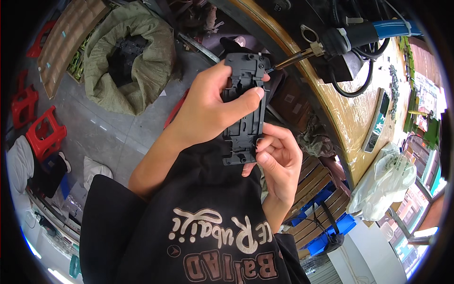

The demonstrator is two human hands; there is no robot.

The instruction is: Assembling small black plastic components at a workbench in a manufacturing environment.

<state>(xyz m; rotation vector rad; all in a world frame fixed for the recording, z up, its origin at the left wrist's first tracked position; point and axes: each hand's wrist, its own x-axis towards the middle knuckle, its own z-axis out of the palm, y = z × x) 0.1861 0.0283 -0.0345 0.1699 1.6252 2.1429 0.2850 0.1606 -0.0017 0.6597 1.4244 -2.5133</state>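
A long black moulded plastic part (244, 116), full of ribs, slots and small holes, is held upright in front of my dark shirt. My left hand (213, 104) is closed round its upper left side, with the thumb lying across the face. At the lower right edge, my right hand (280, 163) grips the same part between bent fingers and thumb; whether something small is also in these fingers I cannot make out. Beside the part's top right corner is the thin metal tip of a soldering-iron-like tool (302, 55) with a brass-coloured collar and blue rear end.
A wooden-topped workbench (326, 102) curves along the right, with black cables, a dark flat strip (377, 120) and a white plastic bag (385, 182). An open woven sack (151, 71) of black parts stands at upper left, near red stools (46, 134). Wooden slats (314, 189) lie below the bench.
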